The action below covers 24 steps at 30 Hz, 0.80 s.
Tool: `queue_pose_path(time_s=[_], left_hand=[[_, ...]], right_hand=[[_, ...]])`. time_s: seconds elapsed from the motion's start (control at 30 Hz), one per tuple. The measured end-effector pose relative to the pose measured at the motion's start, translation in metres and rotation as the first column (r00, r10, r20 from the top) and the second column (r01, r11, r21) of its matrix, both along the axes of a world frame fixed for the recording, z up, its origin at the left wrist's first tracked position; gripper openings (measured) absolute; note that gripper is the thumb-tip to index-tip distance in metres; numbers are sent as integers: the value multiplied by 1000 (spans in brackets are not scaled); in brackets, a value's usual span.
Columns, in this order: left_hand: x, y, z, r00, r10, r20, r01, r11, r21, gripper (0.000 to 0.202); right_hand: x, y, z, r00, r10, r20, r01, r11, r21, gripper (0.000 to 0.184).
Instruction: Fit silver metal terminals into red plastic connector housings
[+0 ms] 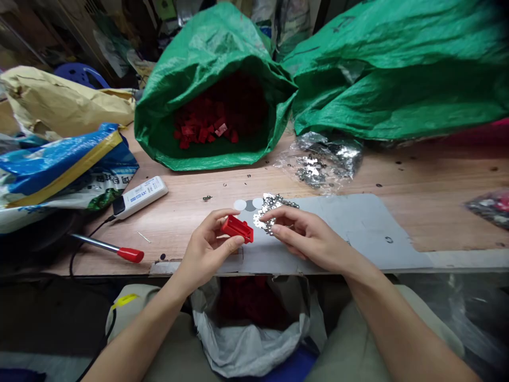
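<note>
Your left hand (207, 249) grips the red shell (237, 229) near the worktop's (437, 212) edge; can't tell if your right hand (314, 236), at the metal pile (271, 206), pinches a piece. Loose pinch could drop the shell; a careless brush could scatter the pile. Green bag (214, 162) holds red parts (204, 127), white sack (254, 350) something red, clear bag (342, 178) metal bits (312, 171).

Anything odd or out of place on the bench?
Stray bits: a small dark piece lies alone on the tabletop, apart from the metal parts pile, and a dark ring-shaped bit sits by itself on the grey mat. Possibly dropped, though I can't be sure.
</note>
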<state>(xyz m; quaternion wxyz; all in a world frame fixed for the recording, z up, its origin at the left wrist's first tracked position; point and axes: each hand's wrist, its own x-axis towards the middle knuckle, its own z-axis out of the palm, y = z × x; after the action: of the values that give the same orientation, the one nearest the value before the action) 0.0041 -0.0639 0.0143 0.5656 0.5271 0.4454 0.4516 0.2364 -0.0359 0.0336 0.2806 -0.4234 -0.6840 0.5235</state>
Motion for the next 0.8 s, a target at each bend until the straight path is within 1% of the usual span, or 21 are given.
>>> queue_pose_path(time_s=[0.07,0.13,0.23,0.37,0.43,0.5,0.53,0.6,0.63,0.67,0.7,0.73,0.77,0.8], left_hand=[[2,1,6,976,8,219,24,989,-145,30],[5,3,9,916,24,401,95,957,-273,29],[9,5,10,823,71,564,198,894,-402,28],[10,8,8,715,133,687,310,821,-480,25],[10,9,6,658,143,739,373,790,-486,25],[12,10,5,599,150,787,423,775,-470,25],[13,10,4,571,153,807,439,773,-457,25],[15,11,2,530,154,834,457,777,-434,24],[16,11,2,516,149,844,458,784,-419,25],[16,11,2,504,137,853,455,797,-397,25],[15,11,3,500,109,859,450,815,-365,26],[14,10,4,500,57,864,447,837,-314,28],[11,9,6,516,-31,856,455,856,-243,31],[9,7,7,563,-157,811,475,865,-161,34]], right_hand=[[-5,-4,-2,997,-68,-25,71,987,147,31],[-14,-9,-6,997,-70,-21,73,959,274,33],[-27,-14,-13,999,-45,-10,45,919,391,39],[-35,-13,-14,996,-58,-61,81,872,483,37],[-37,-12,-11,995,-38,-88,79,850,520,36],[-39,-11,-9,991,-40,-125,102,836,539,36],[-40,-12,-9,988,-56,-147,126,840,528,34],[-43,-12,-12,972,-108,-208,192,876,442,28],[-44,-12,-14,957,-145,-250,232,902,363,25],[-45,-10,-16,935,-196,-294,275,926,258,23],[-44,-8,-17,902,-264,-340,324,937,133,23],[-43,-5,-19,857,-345,-383,375,927,4,27],[-41,-1,-19,804,-424,-418,418,902,-110,32],[-39,4,-19,753,-490,-439,450,871,-200,38]])
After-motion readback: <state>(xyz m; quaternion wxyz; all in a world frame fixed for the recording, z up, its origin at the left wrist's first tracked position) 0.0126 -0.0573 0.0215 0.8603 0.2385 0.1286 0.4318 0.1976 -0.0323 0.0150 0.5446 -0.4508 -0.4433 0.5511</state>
